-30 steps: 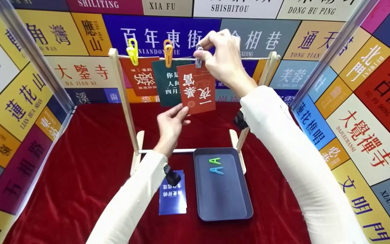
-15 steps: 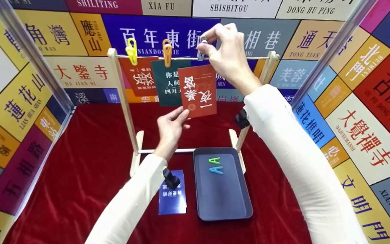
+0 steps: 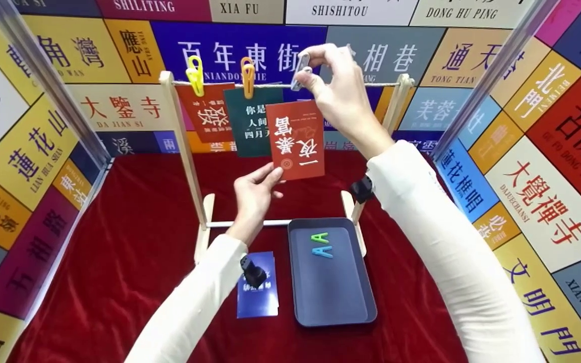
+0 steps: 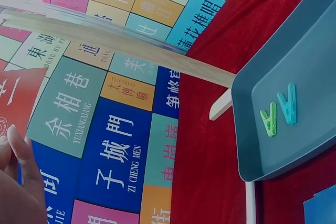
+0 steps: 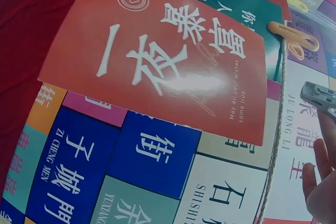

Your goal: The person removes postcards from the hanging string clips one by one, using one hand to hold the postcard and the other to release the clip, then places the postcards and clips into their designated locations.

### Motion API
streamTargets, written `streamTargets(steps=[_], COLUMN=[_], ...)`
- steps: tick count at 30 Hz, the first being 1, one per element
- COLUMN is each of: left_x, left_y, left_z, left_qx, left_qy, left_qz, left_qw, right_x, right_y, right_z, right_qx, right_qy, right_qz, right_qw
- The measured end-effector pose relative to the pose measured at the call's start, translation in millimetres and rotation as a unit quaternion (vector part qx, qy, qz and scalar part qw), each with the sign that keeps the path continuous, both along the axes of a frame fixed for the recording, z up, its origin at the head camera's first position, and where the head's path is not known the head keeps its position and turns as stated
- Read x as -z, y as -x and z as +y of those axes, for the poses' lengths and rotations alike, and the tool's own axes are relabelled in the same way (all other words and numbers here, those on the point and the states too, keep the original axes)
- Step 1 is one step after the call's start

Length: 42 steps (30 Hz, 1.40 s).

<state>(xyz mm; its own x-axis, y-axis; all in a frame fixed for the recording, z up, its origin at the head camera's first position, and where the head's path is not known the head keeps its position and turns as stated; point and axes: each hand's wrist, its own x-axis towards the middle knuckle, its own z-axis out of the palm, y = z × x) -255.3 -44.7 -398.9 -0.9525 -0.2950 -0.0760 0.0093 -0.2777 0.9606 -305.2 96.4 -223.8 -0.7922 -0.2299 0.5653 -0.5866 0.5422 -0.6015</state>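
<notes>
My left hand [image 3: 253,194] pinches the lower left corner of a red card [image 3: 298,143] with white characters, holding it just below the string [image 3: 379,86]. Above the card, my right hand [image 3: 338,83] pinches a grey clothespin [image 3: 300,73] between thumb and fingers at string height. In the right wrist view the clothespin [image 5: 319,97] is apart from the card [image 5: 157,61]. On the string to the left, a yellow clothespin [image 3: 195,76] holds another red card [image 3: 205,118], and an orange clothespin [image 3: 248,78] holds a dark green card [image 3: 252,126].
The wooden rack [image 3: 184,146] stands on red cloth [image 3: 134,252]. A dark grey tray [image 3: 333,292] at its foot holds a green clothespin [image 3: 319,237] and a blue clothespin [image 3: 322,251]. Blue cards [image 3: 257,302] lie left of the tray. Panels with characters surround the space.
The red card in my left hand has come down slightly, away from the string. The grey clothespin, which overlapped the card's top edge, is now apart from it and tilted in my right hand.
</notes>
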Motion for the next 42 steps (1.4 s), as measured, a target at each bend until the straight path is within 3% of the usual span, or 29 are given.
streamTargets(steps=[7, 15, 22, 29, 38, 42], left_x=[1.8, 2.7, 8.3, 14.6, 13.9, 13.5], left_y=[-5.2, -13.6, -18.7, -21.8, -27.5, -30.2], left_z=[0.0, 0.7, -1.7, -3.6, -5.2, -6.8], left_qx=[0.006, 0.013, 0.015, 0.016, 0.035, 0.040], left_qy=[-0.007, -0.008, 0.006, 0.009, 0.017, 0.024], left_qz=[-0.008, -0.014, -0.015, -0.015, -0.023, -0.030], left_qw=[0.9999, 0.9998, 0.9998, 0.9997, 0.9990, 0.9985], right_x=[9.4, 14.9, 24.0, 29.8, 43.2, 47.5], right_y=[-3.9, -9.1, -10.0, -13.1, -11.7, -11.8], right_z=[5.5, 9.2, 15.2, 19.8, 22.5, 24.3], right_qx=[-0.054, -0.083, -0.105, -0.107, -0.113, -0.101], right_qy=[0.055, 0.119, 0.206, 0.213, 0.244, 0.237], right_qz=[0.008, -0.021, -0.049, -0.056, -0.073, -0.079], right_qw=[0.9970, 0.9892, 0.9717, 0.9695, 0.9605, 0.9629])
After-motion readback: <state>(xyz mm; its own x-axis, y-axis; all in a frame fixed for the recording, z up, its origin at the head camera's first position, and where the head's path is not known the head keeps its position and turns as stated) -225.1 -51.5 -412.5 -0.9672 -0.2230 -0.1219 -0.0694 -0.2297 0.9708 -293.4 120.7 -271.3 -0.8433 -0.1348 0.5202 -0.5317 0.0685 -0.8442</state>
